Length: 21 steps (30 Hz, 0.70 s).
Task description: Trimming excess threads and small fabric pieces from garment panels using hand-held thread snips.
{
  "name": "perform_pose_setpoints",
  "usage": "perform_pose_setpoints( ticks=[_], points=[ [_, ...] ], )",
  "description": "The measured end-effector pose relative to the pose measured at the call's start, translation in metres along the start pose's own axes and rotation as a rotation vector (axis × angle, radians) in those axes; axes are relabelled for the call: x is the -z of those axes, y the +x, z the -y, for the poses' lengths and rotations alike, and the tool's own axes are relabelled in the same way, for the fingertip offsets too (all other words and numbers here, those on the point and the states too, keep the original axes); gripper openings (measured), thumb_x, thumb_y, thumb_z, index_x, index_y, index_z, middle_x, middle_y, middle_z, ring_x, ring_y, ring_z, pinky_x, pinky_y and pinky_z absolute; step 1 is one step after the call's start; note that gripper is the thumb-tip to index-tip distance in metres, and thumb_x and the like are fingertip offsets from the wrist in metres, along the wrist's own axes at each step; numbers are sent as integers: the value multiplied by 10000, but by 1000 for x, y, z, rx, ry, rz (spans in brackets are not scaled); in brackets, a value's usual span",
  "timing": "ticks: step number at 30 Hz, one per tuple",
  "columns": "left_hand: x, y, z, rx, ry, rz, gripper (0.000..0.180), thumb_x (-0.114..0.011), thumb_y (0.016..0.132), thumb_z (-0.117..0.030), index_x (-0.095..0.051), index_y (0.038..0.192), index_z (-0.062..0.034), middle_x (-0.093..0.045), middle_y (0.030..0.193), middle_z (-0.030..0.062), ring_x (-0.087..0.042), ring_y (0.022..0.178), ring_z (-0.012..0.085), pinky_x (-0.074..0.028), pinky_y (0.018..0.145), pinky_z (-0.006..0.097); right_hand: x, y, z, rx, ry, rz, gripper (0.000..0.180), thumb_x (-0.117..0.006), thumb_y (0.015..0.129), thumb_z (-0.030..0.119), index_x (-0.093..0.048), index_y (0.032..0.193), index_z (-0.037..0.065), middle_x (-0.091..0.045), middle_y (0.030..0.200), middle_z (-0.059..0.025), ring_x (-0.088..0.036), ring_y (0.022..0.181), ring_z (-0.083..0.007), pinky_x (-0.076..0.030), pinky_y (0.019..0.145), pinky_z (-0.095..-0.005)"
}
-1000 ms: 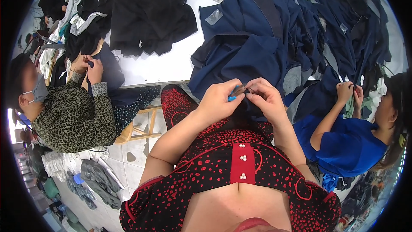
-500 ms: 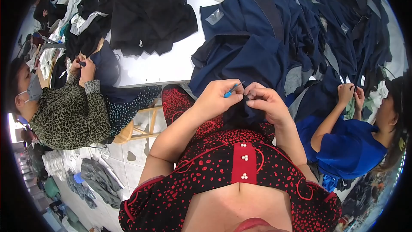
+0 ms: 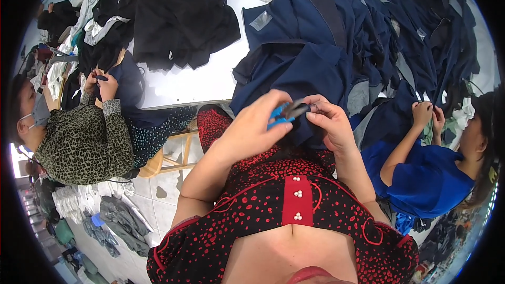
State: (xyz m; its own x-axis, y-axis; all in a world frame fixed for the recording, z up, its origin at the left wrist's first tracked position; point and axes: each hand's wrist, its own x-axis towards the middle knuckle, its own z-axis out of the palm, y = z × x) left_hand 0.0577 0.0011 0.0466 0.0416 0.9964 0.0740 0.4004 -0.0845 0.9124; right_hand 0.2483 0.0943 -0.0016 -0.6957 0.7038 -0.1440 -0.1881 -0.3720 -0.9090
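white worktable (image 3: 194, 88) bears black clothing (image 3: 184, 18) at left; before its near edge, the left hand (image 3: 258, 126) is wrapped around blue-handled snips (image 3: 290, 111), blades angled toward the cloth, seemingly for close reach; a navy garment (image 3: 300, 76) drapes off that edge, its fold pinched in the right hand (image 3: 332, 120) just beside the blades, likely for steadiness.

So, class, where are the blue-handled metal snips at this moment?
In the head view, just right of centre, the blue-handled metal snips sit in the grip of the bare left hand, their blades toward the bare right hand.
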Motion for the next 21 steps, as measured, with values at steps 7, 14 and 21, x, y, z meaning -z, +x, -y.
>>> perform_pose_setpoints(
  ticks=[7,14,21],
  points=[
    [-15,-7,-2,8,79,-10,354,-640,790,-132,-485,1096,-42,-587,922,146,-610,830,308,-469,736,345,-4,-2,-1,160,-125,-55,88,-647,770,23,-605,829,-28,-531,1157,-121,-500,935,-110,-389,838,-236],
    [-17,-7,-5,-12,75,-8,355,-639,792,-130,-478,1096,-42,-599,885,152,-615,813,310,-470,723,346,-8,-5,0,300,-296,-85,92,-644,788,28,-616,835,-47,-525,1163,-110,-515,850,-84,-417,729,-204],
    [-20,-8,-5,-6,38,-29,345,-620,812,-141,-464,1102,-39,-600,852,150,-619,786,307,-468,704,339,-8,-6,-3,381,-469,-131,88,-641,790,35,-618,825,-41,-533,1165,-110,-493,723,-51,-407,667,-196]
  ],
)
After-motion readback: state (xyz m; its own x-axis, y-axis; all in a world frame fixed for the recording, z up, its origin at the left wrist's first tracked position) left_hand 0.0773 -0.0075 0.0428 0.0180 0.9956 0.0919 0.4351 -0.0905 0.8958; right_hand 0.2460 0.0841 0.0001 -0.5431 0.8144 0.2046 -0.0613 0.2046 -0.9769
